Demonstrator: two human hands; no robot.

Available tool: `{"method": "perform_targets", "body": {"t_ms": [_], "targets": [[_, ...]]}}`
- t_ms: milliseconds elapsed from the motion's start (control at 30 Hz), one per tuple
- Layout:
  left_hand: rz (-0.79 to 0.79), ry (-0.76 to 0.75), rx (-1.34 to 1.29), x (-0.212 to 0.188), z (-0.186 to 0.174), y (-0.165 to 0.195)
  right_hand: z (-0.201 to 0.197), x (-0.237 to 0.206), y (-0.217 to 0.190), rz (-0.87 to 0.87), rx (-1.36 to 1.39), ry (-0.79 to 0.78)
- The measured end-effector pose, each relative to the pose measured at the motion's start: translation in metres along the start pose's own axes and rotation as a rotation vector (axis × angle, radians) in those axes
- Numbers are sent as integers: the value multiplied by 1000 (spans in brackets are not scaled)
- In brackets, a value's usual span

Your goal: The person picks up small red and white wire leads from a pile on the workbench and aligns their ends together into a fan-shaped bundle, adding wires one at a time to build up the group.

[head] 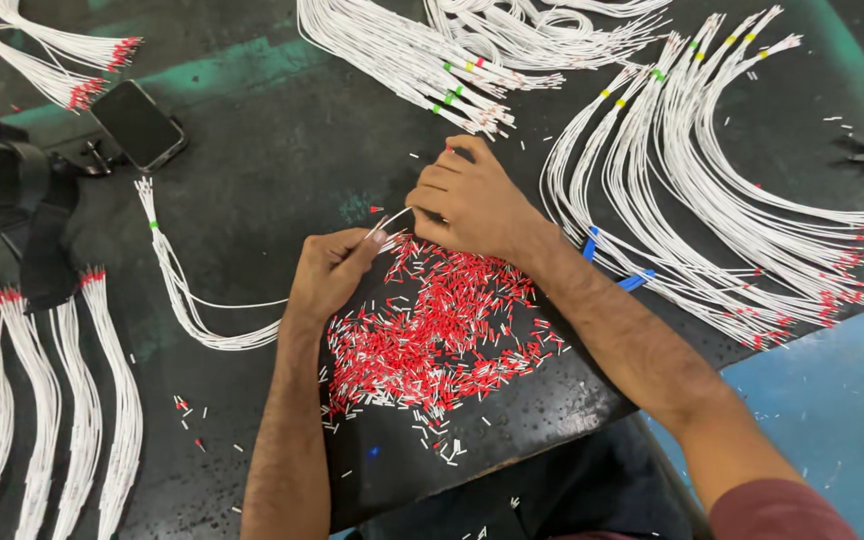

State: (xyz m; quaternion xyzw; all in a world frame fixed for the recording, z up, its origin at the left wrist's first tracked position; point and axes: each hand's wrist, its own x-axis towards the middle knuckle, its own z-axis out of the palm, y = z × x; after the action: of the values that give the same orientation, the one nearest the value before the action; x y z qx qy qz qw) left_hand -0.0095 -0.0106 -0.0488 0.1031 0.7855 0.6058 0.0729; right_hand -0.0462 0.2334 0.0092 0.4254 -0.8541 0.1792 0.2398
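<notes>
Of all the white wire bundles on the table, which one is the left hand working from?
The thin bundle with a green band, curving from beside the phone to the left hand. Every other bundle lies apart from both hands.

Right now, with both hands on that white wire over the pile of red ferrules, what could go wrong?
The left hand and right hand pinch one thin white wire right above the loose red ferrules; a slip could scatter them, and some already lie near the mat edge. The right forearm also crosses the wire bundles and might drag them out of order.
</notes>
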Motion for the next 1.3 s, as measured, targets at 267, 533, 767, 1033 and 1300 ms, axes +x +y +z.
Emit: {"method": "perform_targets", "body": {"t_ms": [267, 533, 767, 1033, 1300], "targets": [[39, 15, -78, 4, 5, -5, 9, -5, 8, 48, -38, 113], [99, 109, -328, -1, 3, 6, -24, -8, 34, 459, -148, 351], [-21, 267, -301, 3, -8, 11, -14, -1, 6, 454, 219, 99], [23, 84, -340, -1, 8, 12, -1, 9, -24, 529, 772, 72], [18, 45, -271, -1, 13, 17, 6, 5, -25, 344, 668, -38]]}}
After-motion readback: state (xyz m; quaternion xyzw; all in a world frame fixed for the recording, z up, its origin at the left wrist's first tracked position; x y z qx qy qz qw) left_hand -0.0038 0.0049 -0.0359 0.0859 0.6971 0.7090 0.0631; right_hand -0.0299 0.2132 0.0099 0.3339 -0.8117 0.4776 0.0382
